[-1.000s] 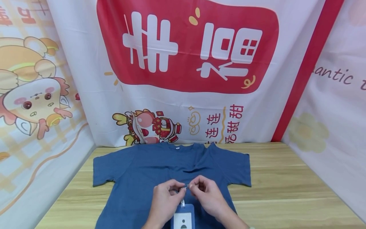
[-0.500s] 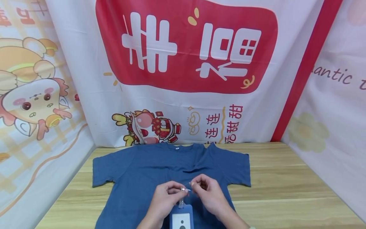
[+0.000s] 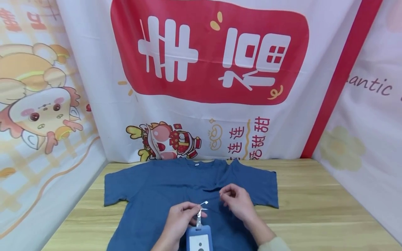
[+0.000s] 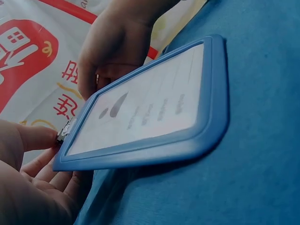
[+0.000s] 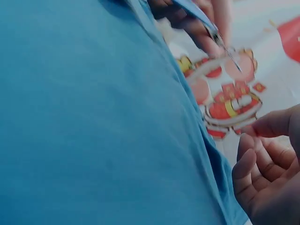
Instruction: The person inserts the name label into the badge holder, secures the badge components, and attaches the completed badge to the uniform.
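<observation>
A blue ID badge holder [image 3: 205, 230] hangs upright from a clip with a pin fastener [image 3: 204, 203], over the front of a blue T-shirt [image 3: 163, 184]. My left hand [image 3: 180, 218] pinches the fastener between thumb and fingers. The pin's thin arm stands apart from its other part. In the left wrist view, the holder's white card [image 4: 145, 98] shows a simple figure and lines of print. My right hand [image 3: 237, 200] is raised to the right of the pin, over the shirt. Its fingers are loosely bent, the thumb near the index fingertip, and nothing shows between them.
The shirt lies spread on a wooden table [image 3: 311, 198], sleeves out to both sides and collar toward the back. A white and red printed cloth [image 3: 201, 108] hangs behind the table. Printed cloths also line the left and right sides.
The pin has come open, its arm now apart from its other part. My right hand has let go of it and moved right and slightly away, while my left hand keeps its pinch.
</observation>
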A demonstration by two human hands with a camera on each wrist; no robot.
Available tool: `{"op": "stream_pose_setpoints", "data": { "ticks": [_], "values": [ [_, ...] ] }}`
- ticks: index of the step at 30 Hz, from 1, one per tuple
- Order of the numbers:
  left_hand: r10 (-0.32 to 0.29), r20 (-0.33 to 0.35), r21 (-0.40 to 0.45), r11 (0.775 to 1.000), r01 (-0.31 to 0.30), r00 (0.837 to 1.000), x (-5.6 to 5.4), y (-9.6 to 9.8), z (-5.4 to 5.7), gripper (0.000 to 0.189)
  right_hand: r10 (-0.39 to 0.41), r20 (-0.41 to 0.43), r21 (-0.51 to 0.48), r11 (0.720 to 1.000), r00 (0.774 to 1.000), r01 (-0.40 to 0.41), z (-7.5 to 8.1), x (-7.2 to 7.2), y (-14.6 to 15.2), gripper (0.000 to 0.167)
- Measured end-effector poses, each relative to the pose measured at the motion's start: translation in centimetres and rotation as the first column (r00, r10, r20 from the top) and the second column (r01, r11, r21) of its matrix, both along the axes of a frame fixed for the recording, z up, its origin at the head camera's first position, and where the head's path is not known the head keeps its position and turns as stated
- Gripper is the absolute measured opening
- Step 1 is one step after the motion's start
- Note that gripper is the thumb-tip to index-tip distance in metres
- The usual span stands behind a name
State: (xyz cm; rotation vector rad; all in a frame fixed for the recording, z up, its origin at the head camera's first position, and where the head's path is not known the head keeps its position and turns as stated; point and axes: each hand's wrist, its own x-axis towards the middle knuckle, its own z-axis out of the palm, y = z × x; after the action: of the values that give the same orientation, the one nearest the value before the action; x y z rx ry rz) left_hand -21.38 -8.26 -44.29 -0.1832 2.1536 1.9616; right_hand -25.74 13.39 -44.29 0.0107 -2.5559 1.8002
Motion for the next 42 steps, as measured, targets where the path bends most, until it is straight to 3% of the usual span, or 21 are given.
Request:
{"op": "stream_pose_setpoints", "data": {
  "ticks": [4,7,11,14,21,27,37,42],
  "values": [
    [0.032,0.007,0.011,0.999,-0.032,0.999,-0.1,-0.2,0.2,0.028,-0.078,-0.064,0.088,0.993,0.995,0.084,0.4,-2.6,-0.3,0.005],
    [0.034,0.027,0.019,0.999,-0.035,0.999,-0.2,-0.2,0.0,0.027,-0.116,-0.081,0.195,0.972,0.990,0.130,-0.1,-4.2,-0.8,0.010],
    [0.034,0.042,0.025,0.999,-0.035,0.999,-0.3,-0.1,-0.6,0.026,-0.155,-0.069,0.339,0.926,0.986,0.169,-1.3,-5.3,-1.3,0.022],
    [0.036,0.043,0.032,0.999,-0.037,0.998,-0.3,-0.1,-0.9,0.025,-0.168,-0.073,0.386,0.904,0.983,0.183,-1.9,-5.4,-1.3,0.021],
    [0.036,0.057,0.040,0.998,-0.038,0.998,-0.2,-0.1,-1.4,0.026,-0.179,-0.104,0.361,0.910,0.978,0.205,-2.5,-5.0,-1.0,0.014],
    [0.039,0.056,0.047,0.998,-0.041,0.998,-0.4,-0.2,-1.9,0.026,-0.195,-0.073,0.403,0.891,0.978,0.208,-2.3,-4.9,-1.2,0.016],
    [0.030,0.031,0.033,0.999,-0.031,0.999,-0.6,-0.1,-2.1,0.027,-0.210,-0.190,0.336,0.904,0.959,0.264,-4.0,-5.2,-0.5,0.010],
    [0.051,0.039,0.045,0.998,-0.053,0.998,-0.7,0.3,-1.6,0.028,-0.175,-0.222,0.326,0.914,0.959,0.242,-4.2,-5.0,-0.2,0.008]
  ]
}}
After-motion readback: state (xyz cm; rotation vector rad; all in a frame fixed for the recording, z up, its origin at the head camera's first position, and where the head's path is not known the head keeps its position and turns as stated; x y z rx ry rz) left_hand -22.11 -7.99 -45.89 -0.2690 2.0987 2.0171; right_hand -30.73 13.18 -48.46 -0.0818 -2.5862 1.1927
